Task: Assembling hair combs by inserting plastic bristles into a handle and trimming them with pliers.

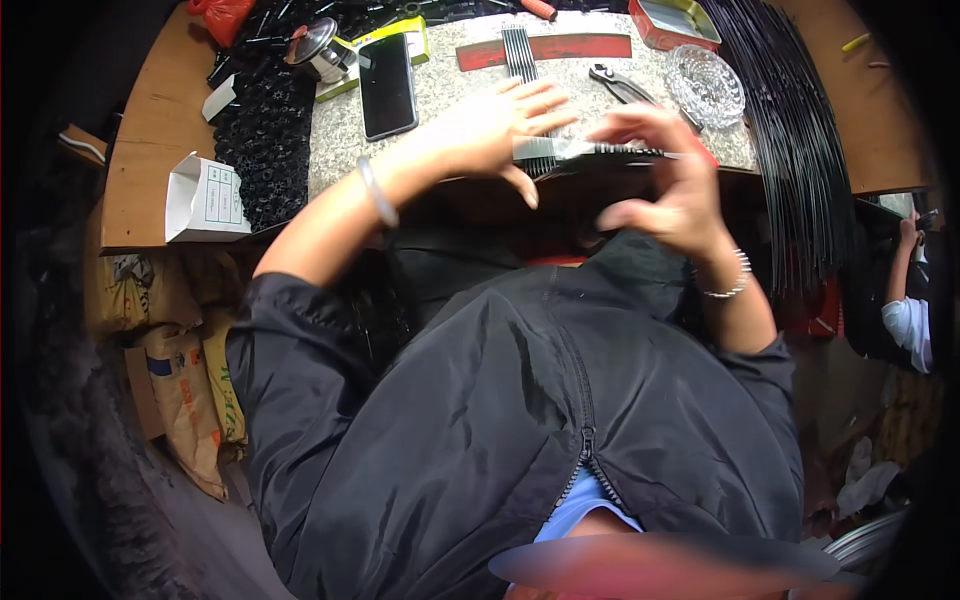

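My left hand (500, 130) is open, its fingers spread over a row of thin dark rods (521, 55) at the front of the stone-topped work surface (440, 155). The rods run away from me across a red flat bar (590, 47). To its right, my right hand (675, 180) is blurred by motion, thumb and curved fingers wide apart. Between the hands shows a blurred dark ribbed strip (630, 150); whether a finger touches it I cannot tell. Dark-handled pliers (625, 85) lie just beyond my right hand.
A phone (387, 88), a metal pot (318, 50) and a glass ashtray (706, 86) stand around the slab. Small black parts (275, 140) heap up at left beside a white box (207, 200). Long black rods (800, 150) overhang the right edge. Another person's arm (898, 270) shows far right.
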